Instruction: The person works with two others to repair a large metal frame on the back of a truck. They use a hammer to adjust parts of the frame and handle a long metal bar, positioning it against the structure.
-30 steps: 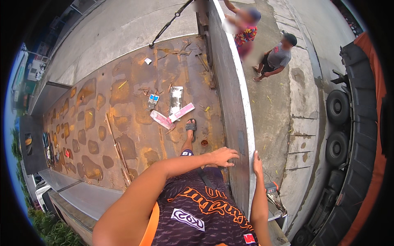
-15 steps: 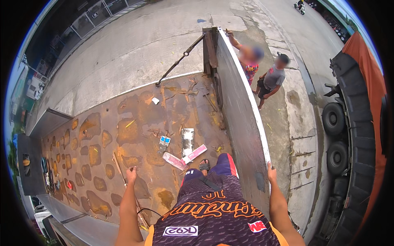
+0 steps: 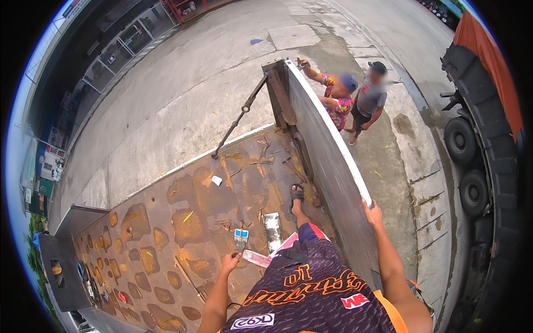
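My right hand (image 3: 372,213) grips the white top edge of a tall grey metal side panel (image 3: 321,149). My left hand (image 3: 233,258) hangs in the air with loosely bent fingers and no visible object in it; in the picture it overlaps the rusty truck bed (image 3: 191,194) near a pink-and-white strip (image 3: 255,258). My sandaled foot (image 3: 297,195) is on the bed beside the panel. A silver rectangular piece (image 3: 273,230) and a small blue-and-grey item (image 3: 241,236) lie on the bed.
Two co-workers (image 3: 336,111) (image 3: 369,100) stand outside the panel, one with a hand at its far end. A bar with a joint (image 3: 244,109) runs to that end post. A parked truck (image 3: 474,139) flanks the right; a low panel (image 3: 80,213) edges the left.
My left hand has moved from near the panel to out at my left. My foot is farther along the bed toward the panel's far end, and my view takes in more pavement.
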### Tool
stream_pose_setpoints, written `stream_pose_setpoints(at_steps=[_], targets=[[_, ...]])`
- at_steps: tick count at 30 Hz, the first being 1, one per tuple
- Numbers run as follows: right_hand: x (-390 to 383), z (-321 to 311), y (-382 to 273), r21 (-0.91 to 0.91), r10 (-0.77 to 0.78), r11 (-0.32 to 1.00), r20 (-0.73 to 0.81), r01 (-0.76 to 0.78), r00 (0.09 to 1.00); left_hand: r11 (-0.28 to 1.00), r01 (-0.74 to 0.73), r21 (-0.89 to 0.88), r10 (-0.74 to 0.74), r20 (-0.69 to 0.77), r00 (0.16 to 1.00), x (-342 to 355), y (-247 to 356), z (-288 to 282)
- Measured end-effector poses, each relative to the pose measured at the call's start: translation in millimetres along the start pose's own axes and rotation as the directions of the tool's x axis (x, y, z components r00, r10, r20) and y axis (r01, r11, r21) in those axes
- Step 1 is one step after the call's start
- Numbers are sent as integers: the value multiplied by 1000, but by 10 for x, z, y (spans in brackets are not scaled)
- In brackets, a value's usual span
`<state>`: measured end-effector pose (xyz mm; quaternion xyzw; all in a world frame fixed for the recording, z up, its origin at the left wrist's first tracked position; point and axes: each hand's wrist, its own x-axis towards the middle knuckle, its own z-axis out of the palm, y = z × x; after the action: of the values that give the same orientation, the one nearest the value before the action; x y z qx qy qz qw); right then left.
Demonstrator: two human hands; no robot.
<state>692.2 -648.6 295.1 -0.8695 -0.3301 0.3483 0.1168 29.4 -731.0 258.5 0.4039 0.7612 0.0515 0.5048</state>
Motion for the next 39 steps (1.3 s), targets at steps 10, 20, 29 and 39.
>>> stream_pose_setpoints(at_steps=[10,20,29,39], targets=[[1504,239,-2107,-31,-58,998,114,62,992,970,-161,-183,150,-75,986,1206,2039,-192],[2290,480,-3328,-44,-87,995,-2,87,996,986,19,-165,-39,-118,992,1841,2371,-656],[2358,541,-3481,23,256,967,-26,-255,966,997,26,69,-39,183,982,3891,4146,-1341],[2449,572,-3510,-27,391,920,-40,-392,920,996,-71,-48,80,244,966,4949,5453,-1733]])
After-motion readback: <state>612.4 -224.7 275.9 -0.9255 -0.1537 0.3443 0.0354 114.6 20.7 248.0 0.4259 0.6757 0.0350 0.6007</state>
